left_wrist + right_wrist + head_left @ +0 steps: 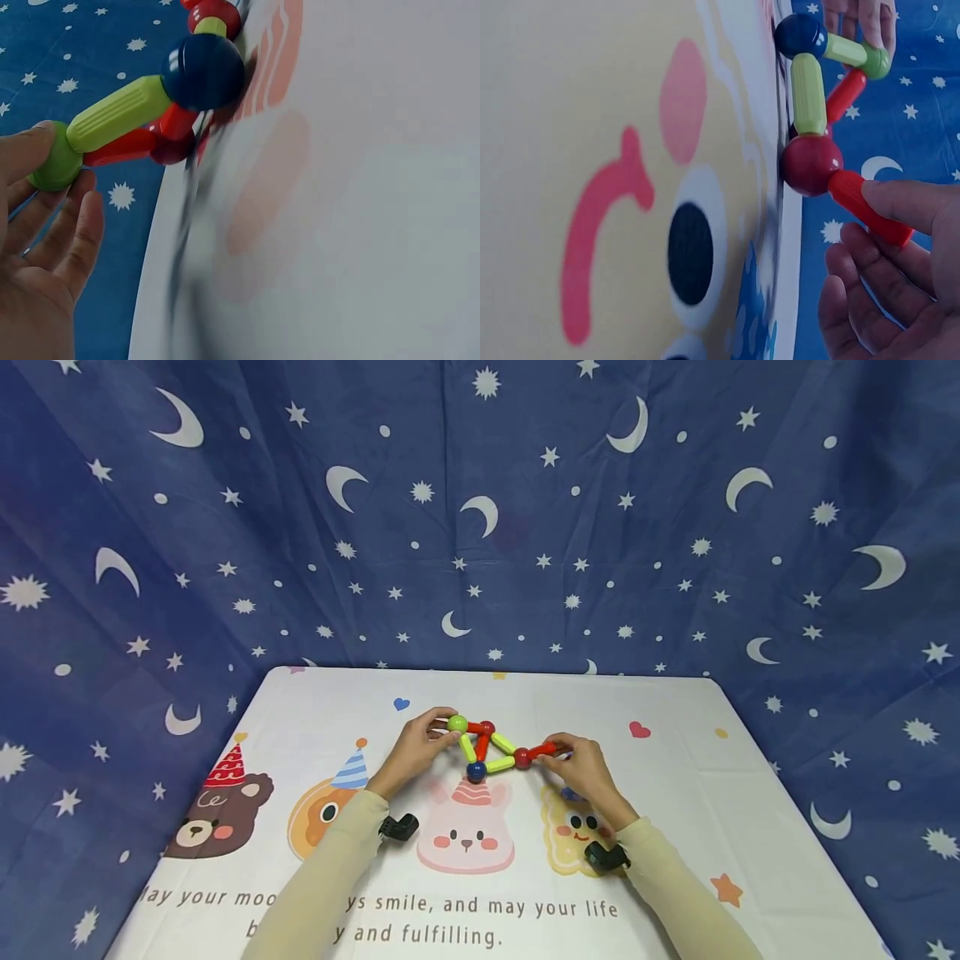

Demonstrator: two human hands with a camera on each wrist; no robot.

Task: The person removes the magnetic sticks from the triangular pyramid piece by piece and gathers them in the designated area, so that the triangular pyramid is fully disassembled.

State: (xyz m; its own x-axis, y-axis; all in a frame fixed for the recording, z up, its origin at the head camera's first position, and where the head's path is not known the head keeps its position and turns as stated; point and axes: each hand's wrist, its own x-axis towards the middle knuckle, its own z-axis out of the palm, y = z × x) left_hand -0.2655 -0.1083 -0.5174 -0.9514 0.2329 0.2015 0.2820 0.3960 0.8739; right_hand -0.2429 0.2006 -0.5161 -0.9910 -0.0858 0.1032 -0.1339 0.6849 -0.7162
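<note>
A flat frame of balls and rods, which look like magnetic building pieces, lies between my two hands. My left hand (pixel 420 745) pinches the green ball (pixel 56 161) at its left corner between thumb and fingers. From that ball a yellow-green rod (pixel 116 115) runs to the dark blue ball (pixel 476 771), and a red rod leads to a red ball (pixel 487 727). More rods form a second triangle ending at another red ball (pixel 811 165). My right hand (pixel 585 768) grips a red rod (pixel 866 206) whose end meets that ball.
A white tablecloth (pixel 555 835) with printed cartoon animals and lettering covers the table. Behind the table's far edge hangs a dark blue curtain (pixel 525 527) with moons and stars. Black camera mounts (pixel 399 827) sit on both wrists.
</note>
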